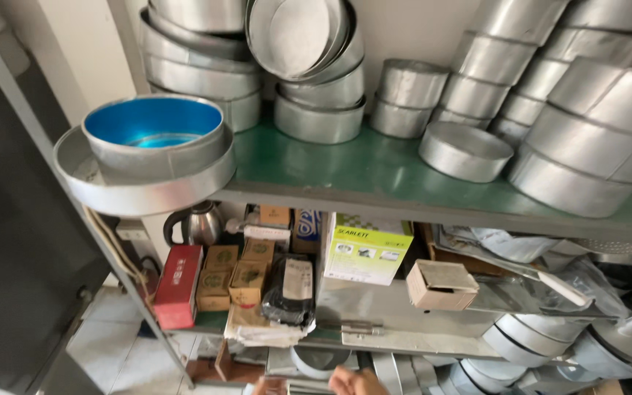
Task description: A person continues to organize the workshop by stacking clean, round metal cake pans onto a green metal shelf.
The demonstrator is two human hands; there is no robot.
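Round metal pans (469,150) sit nested to save shelf (374,172) room; one hand (356,382) peeks in below, grip unclear.

Bright, even daylight glares off the metal pans (316,110) — lower shelf (404,307) dimmer (slightly soft, edges bowed).

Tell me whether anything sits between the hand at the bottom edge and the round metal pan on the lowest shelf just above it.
Nothing visible does. The hand, only partly in view at the frame's bottom edge, is just below and right of the round metal pan, with an open gap between them. The shelf edge runs above the pan, not between.
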